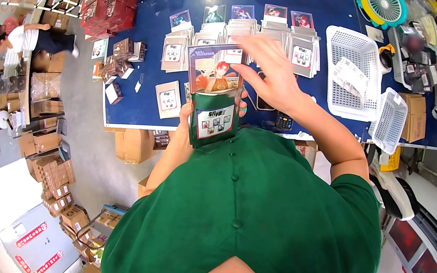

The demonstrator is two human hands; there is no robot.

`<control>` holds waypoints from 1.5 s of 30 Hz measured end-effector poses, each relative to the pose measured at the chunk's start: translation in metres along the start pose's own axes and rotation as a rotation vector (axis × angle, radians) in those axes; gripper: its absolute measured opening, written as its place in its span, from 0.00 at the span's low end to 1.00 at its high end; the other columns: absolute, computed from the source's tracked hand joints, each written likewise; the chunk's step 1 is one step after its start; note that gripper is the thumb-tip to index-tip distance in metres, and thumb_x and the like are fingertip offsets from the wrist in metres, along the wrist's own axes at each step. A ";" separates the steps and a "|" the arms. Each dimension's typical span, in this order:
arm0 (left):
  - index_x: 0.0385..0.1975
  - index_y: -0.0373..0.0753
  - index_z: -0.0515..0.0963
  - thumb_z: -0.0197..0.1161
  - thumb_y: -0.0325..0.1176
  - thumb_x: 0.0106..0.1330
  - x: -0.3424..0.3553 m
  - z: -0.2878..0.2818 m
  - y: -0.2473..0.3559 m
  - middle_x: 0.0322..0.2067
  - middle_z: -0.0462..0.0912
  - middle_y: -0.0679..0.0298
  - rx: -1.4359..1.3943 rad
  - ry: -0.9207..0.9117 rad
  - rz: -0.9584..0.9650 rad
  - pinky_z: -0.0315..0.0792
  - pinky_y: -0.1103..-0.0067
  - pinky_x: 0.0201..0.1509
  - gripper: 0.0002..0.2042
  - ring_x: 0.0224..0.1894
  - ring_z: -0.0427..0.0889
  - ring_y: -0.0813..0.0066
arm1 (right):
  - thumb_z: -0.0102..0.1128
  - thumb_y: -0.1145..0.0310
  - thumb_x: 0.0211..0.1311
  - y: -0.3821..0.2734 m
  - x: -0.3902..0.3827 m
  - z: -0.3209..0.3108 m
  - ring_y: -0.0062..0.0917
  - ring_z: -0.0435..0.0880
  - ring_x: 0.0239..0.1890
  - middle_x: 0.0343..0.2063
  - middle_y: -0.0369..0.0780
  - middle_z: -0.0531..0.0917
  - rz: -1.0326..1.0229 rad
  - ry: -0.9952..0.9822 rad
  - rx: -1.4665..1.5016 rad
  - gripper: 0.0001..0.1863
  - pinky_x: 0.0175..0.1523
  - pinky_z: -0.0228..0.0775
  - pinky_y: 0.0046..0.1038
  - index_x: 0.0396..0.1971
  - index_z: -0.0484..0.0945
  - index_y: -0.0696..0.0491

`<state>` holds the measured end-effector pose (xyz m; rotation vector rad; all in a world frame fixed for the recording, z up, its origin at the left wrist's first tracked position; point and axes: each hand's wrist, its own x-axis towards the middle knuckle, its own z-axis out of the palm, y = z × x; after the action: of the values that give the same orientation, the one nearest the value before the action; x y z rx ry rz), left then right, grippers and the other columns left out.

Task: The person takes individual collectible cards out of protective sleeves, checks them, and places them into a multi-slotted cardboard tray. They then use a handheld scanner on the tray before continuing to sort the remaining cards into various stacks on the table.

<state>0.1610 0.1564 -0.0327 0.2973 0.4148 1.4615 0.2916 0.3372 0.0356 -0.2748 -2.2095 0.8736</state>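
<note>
My left hand (186,115) is wrapped from below around a stack of flat packets, its fingers showing at the stack's right edge. The front packet (213,124) has a white label with small pictures. Across its upper part lies an illustrated card (217,76) in a clear sleeve, showing a red-haired drawn character. My right hand (273,76) is at the card's upper right edge, fingers stretched and thumb apart; whether it presses on the card is hard to tell. Several piles of labelled packets (303,55) stand beyond, with sleeved cards (275,13) at their far ends.
A single labelled packet (168,100) lies left on the blue table (144,84). White plastic baskets (329,68) stand right, a handheld keypad device (284,122) near the front edge. Dark red boxes (110,8) are stacked left, a fan (383,7) far right. Another person (34,38) is in the aisle.
</note>
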 end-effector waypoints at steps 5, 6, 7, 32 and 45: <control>0.66 0.42 0.66 0.50 0.71 0.59 0.005 -0.001 -0.012 0.55 0.76 0.51 -0.166 0.374 0.052 0.74 0.63 0.58 0.43 0.55 0.77 0.54 | 0.68 0.67 0.57 0.034 -0.037 0.024 0.38 0.77 0.55 0.53 0.42 0.79 0.003 -0.243 0.203 0.19 0.60 0.66 0.37 0.49 0.80 0.53; 0.65 0.42 0.67 0.49 0.70 0.61 0.006 -0.006 -0.012 0.54 0.77 0.52 -0.138 0.505 0.047 0.75 0.63 0.56 0.41 0.54 0.78 0.56 | 0.69 0.66 0.56 0.038 -0.048 0.033 0.38 0.76 0.57 0.54 0.42 0.78 0.037 -0.202 0.214 0.20 0.61 0.66 0.37 0.49 0.79 0.53; 0.63 0.42 0.68 0.49 0.69 0.63 0.010 -0.011 -0.009 0.54 0.77 0.53 -0.106 0.635 0.040 0.76 0.64 0.54 0.39 0.53 0.79 0.58 | 0.70 0.66 0.55 0.046 -0.055 0.037 0.37 0.75 0.59 0.55 0.42 0.77 0.070 -0.157 0.225 0.21 0.61 0.66 0.37 0.49 0.78 0.53; 0.68 0.37 0.59 0.71 0.59 0.41 -0.013 0.027 -0.004 0.56 0.74 0.47 0.271 0.432 0.020 0.73 0.62 0.63 0.53 0.55 0.78 0.54 | 0.61 0.71 0.64 0.025 0.006 0.021 0.23 0.82 0.34 0.31 0.37 0.80 0.125 -0.543 0.620 0.05 0.39 0.72 0.25 0.35 0.82 0.56; 0.71 0.32 0.53 0.73 0.52 0.40 -0.084 0.039 0.002 0.61 0.70 0.47 0.259 0.309 0.030 0.67 0.60 0.69 0.57 0.62 0.74 0.50 | 0.63 0.71 0.59 -0.050 0.000 0.031 0.32 0.82 0.32 0.27 0.38 0.81 -0.073 -0.660 0.373 0.04 0.35 0.73 0.30 0.33 0.82 0.54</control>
<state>0.1717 0.0757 0.0108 0.2851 0.8561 1.4886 0.2736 0.2840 0.0533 0.3187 -2.5436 1.4636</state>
